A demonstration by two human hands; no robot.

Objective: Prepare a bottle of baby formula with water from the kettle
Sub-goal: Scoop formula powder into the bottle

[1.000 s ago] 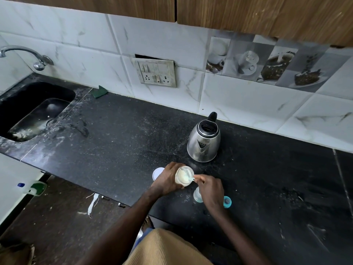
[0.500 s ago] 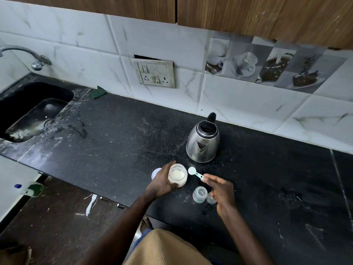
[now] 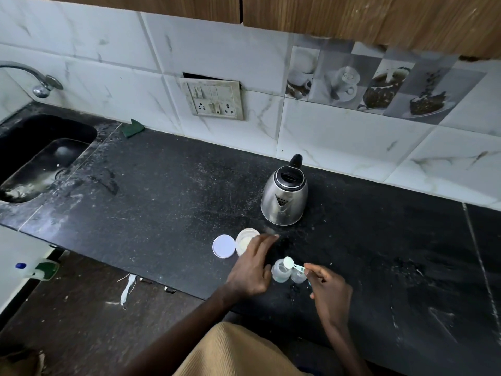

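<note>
We see a black, white-speckled counter [image 3: 162, 202] bearing a silver kettle [image 3: 284, 199] with a black lid. In front of the kettle lie a white round lid [image 3: 224, 246] and pale cream powder in a jar [image 3: 245, 240]. Behind the kettle, white grey-veined tiles [image 3: 339, 147].

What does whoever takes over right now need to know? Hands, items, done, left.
Right hand: pinching the scoop by its handle, bowl heaped with powder, over the mouth of the open bottle.
Left hand: empty, fingers spread, hovering between the formula jar and the bottle.
Jar stands open on the counter, its white lid flat beside it on the left. A clear bottle cap stands right of the bottle. Kettle stands behind, lid open.
Done: jar opened, powder scooped.
Left: tip the powder in, add kettle water, close, mix. Whether the bottle already holds water cannot be told.
</note>
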